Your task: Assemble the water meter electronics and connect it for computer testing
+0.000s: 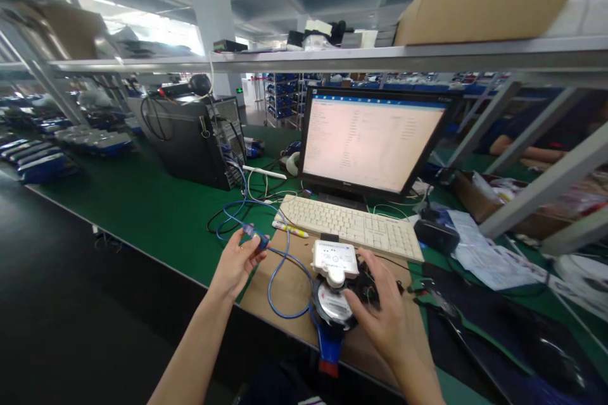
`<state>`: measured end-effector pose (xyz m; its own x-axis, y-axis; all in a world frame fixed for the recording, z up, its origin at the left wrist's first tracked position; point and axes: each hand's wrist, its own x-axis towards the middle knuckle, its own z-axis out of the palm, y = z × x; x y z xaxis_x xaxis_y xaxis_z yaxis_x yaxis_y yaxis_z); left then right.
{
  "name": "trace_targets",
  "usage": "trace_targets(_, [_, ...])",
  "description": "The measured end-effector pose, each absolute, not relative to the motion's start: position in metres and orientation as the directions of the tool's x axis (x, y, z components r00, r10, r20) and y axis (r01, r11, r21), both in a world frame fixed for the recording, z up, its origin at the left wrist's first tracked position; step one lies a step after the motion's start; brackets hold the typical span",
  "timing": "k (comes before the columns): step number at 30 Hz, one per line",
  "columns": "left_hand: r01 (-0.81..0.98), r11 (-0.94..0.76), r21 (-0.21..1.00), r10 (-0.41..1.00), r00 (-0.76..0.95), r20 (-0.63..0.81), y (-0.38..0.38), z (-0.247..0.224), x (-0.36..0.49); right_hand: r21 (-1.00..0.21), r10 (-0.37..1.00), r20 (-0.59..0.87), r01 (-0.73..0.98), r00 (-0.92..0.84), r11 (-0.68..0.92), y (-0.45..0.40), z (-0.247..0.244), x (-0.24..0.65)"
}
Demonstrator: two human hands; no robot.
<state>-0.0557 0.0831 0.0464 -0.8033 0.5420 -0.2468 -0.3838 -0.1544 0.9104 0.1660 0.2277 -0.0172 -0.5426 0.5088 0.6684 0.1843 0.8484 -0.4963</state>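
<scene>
Pinched between the thumb and fingers of my left hand [241,258] is a blue cable connector [260,240], held over the left edge of a brown cardboard sheet [294,253]. Its blue cable [270,291] loops across the sheet. My right hand [380,300] has thumb and fingers apart, beside a white printed module [335,259]. The module sits at the top of a round device [334,302] with a white label and a blue and red lower end. Black cables [368,285] lie partly hidden behind my right fingers.
Behind the sheet are a cream keyboard [351,224], a yellow marker [291,229] and a lit monitor [370,142]. A black computer case [190,139] stands back left. Papers [484,250] and a black mat [513,329] lie right. A shelf [332,62] spans above.
</scene>
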Motion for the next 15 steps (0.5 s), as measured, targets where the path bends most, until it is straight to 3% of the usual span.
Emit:
trace_targets(4, [-0.318,-0.099,0.943,0.715,-0.682,-0.155,0.112,0.048,-0.036,-0.463,0.476,0.627,0.196,-0.617,0.864,0.232,-0.015,0.157])
trace_targets(10, [0.139,-0.064,0.988,0.834,-0.536,0.13,0.156,0.043,-0.019,-0.48,0.486,0.605,0.198,-0.631,0.855,0.234,-0.012,0.151])
trace_targets(15, [0.248,0.003,0.969,0.853,-0.506,0.127,0.164,0.037,-0.017,-0.501,0.498,0.58,0.2,-0.645,0.842,0.232,-0.009,0.151])
